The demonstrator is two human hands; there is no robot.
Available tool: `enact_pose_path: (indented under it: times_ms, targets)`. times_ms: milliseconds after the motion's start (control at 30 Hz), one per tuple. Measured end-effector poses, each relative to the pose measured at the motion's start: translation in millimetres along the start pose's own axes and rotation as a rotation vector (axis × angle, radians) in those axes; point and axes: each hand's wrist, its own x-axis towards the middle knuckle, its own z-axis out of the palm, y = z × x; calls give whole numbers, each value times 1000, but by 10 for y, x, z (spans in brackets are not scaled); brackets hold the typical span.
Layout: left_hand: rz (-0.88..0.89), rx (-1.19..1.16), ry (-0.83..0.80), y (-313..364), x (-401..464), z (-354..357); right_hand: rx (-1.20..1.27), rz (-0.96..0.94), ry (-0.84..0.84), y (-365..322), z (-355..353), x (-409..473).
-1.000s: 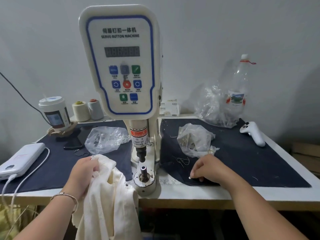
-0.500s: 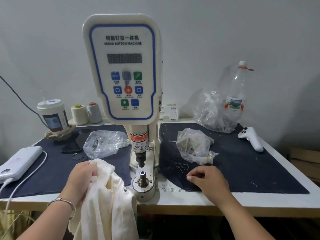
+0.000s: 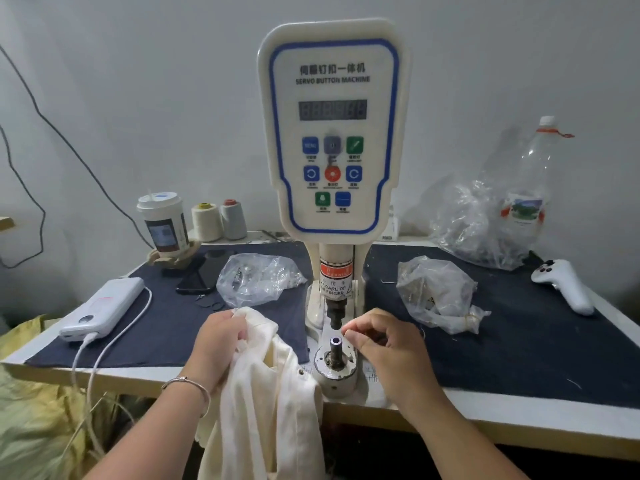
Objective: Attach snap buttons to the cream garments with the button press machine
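The servo button press machine (image 3: pixel 332 133) stands at the middle of the table, its upper punch (image 3: pixel 335 313) raised above the bare lower die post (image 3: pixel 335 344). My left hand (image 3: pixel 218 341) grips the cream garment (image 3: pixel 266 410), which hangs over the table's front edge just left of the die; a small metal snap shows on its edge. My right hand (image 3: pixel 384 348) is right beside the die post, thumb and forefinger pinched on a tiny snap button that barely shows. Clear bags of snap parts lie to the left (image 3: pixel 258 278) and right (image 3: pixel 436 292) of the machine.
A dark cloth (image 3: pixel 519 341) covers the table. At the left are a power bank (image 3: pixel 104 306) with its cable, a phone (image 3: pixel 204 271), a paper cup (image 3: pixel 162 223) and thread spools (image 3: pixel 207 221). At the right are a white controller (image 3: pixel 561 285), a plastic bottle (image 3: pixel 533 181) and another bag.
My right hand left the dark cloth at the right and moved left to the lower die post, fingers pinched. My left hand still holds the garment. The camera view shifted.
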Motion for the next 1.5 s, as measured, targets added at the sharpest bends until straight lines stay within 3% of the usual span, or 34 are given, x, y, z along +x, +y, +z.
enact_pose_path:
  times_ms: [600,900,1067,1400,1500]
  targets:
    - [20,24,7,3,0,-11,-272,-199,0,5,32,69]
    - [11,21,-23,27,-19,-24,-226,-168,-6,-7,-3,29]
    - [10,-17,-62,167,-201,-148,-148,-170,87,-43,-132,-160]
    - [24,19,-466,591,-1175,-373,-12,-180,-19,-553,-2,-756]
    - [65,3,-577,735,-1473,-346,29,-107,-225,-636,-66,-819]
